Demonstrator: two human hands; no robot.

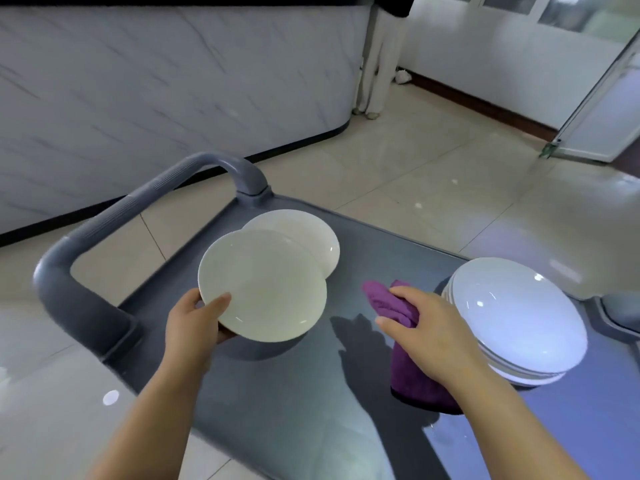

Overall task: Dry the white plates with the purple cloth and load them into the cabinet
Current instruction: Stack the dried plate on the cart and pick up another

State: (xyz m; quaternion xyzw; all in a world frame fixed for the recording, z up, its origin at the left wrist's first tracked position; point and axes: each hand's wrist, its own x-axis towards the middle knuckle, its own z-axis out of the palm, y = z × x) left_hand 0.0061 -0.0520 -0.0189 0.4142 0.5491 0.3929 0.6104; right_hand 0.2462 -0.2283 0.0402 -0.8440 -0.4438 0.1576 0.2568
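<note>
A person's left hand grips a white plate by its near rim, thumb curled over the top and fingers tucked underneath. It holds the plate clear of the grey cart top, where the plate's shadow falls. The plate sits over the handle end of the cart, its face turned up towards the camera.

Behind it, a second white plate lies near the cart's far corner, close to the post of the grey push handle. The two plates overlap in the view, and whether they touch cannot be told.

The right hand is closed round the purple cloth. One bunched end juts out past the fingers towards the held plate, and the rest hangs below the wrist towards the cart top. Whether the cloth's lower edge rests on the surface cannot be told. Hand and cloth are near the middle of the cart, a short gap away from the held plate.

Just beside the right hand, along the cart's right edge, stands a stack of white plates, its top plate catching bright reflections.

The cart stands on a pale tiled floor in front of a curved marble-patterned counter. A second person in light trousers stands at the counter's far end, and a glass door is at the right.
</note>
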